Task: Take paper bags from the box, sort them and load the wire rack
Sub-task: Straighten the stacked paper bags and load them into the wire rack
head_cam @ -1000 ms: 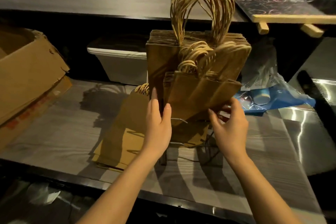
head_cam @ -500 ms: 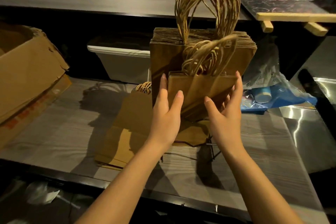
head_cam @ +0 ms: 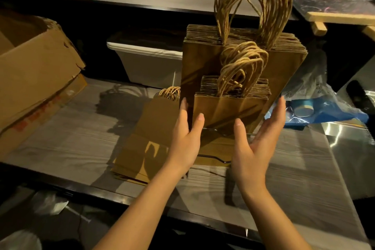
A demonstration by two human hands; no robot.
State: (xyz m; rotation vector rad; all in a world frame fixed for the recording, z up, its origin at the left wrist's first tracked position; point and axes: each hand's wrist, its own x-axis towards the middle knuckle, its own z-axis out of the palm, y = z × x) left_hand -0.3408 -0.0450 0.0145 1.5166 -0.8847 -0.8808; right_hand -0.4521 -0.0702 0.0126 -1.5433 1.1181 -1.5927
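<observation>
A stack of small brown paper bags (head_cam: pixel 225 109) with twine handles stands upright in the wire rack (head_cam: pixel 215 159), in front of a taller stack of large bags (head_cam: pixel 203 61). My left hand (head_cam: pixel 187 138) lies with straight fingers against the small stack's left edge. My right hand (head_cam: pixel 257 138) is spread, palm inward, at the stack's right edge; whether it touches is unclear. More small bags (head_cam: pixel 146 140) lie flat on the counter to the left. The cardboard box (head_cam: pixel 34 67) sits at the far left.
A white plastic bin (head_cam: pixel 150 63) stands behind the rack. A blue plastic bag with a cup (head_cam: pixel 324 109) lies at the right. A wooden-framed chalkboard (head_cam: pixel 332 6) leans at the upper right. The counter's dark front edge (head_cam: pixel 101 191) runs below my arms.
The small stack went from tilted to upright in the rack. Both hands moved up along its sides, and the right hand has now opened away from its right edge.
</observation>
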